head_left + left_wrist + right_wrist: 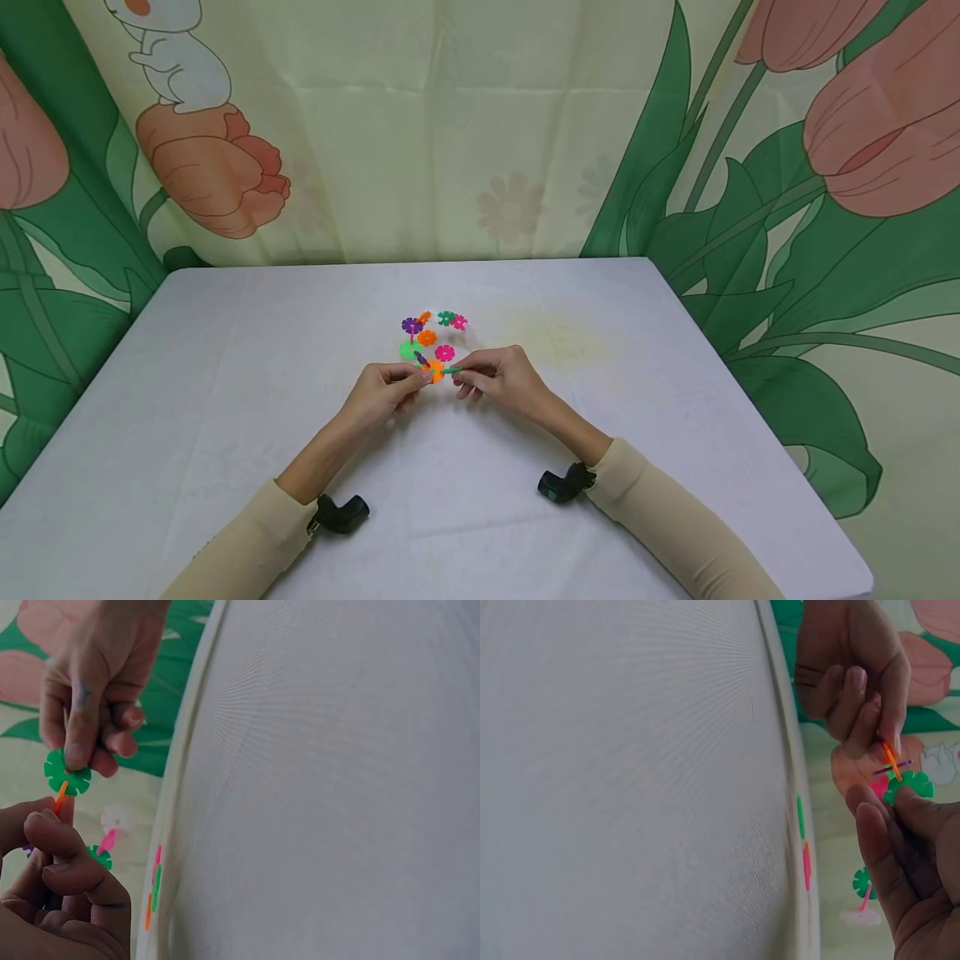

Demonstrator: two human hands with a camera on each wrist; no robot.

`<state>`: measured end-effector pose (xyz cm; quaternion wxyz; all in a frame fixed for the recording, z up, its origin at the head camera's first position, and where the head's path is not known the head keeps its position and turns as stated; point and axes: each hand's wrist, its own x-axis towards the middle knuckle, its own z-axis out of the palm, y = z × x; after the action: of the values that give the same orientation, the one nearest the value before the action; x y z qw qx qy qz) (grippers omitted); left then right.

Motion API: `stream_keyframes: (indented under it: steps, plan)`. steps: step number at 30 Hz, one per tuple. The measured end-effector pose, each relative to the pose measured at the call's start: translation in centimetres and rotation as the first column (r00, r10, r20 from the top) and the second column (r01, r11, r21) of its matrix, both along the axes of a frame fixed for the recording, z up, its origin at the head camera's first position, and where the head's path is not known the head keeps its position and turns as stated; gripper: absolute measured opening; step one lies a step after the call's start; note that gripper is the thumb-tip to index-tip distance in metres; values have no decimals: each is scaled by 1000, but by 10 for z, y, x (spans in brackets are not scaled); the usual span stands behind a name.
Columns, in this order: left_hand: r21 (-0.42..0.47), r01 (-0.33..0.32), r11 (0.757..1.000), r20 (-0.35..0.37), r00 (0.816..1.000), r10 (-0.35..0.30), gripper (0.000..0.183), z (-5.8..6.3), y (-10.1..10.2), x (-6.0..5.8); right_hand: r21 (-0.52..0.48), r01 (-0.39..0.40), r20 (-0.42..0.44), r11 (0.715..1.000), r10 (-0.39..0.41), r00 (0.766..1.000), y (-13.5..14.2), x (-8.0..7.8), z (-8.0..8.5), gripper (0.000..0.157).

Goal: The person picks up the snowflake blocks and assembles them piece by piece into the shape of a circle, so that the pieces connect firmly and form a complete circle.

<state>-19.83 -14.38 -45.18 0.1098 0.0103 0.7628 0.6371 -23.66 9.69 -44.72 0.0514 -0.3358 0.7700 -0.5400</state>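
Note:
My left hand [382,393] pinches an orange snowflake disc [436,372] between thumb and forefinger, just above the table. Opposite it, my right hand [504,379] pinches a green snowflake disc [909,787], its edge meeting the orange disc [61,795] at the slots. A purple disc [422,359] sits beside the orange one, on the left-hand side. Behind the hands, more joined discs curve away: a purple disc [412,326], a green disc [446,318] and a pink disc [460,322]. In the left wrist view, a whitish clear disc [116,818] shows on that string too.
Loose on the white table [645,467] beyond my fingers lie an orange disc [427,337], a pink disc [445,353] and a light green disc [409,349]. A printed cloth [450,167] with flowers and a rabbit hangs behind the table's far edge.

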Motion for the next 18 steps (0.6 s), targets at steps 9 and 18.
stream_keyframes:
  steps: [9,18]
  plan:
    - [9,-7,1000,0,1000,7,29,0,1,0,-8,-4,-26,1000,3,1000,-1,2,1,16]
    - [0,0,1000,-4,1000,0,29,0,0,0,-3,-16,-26,1000,16,1000,-2,2,-1,16]
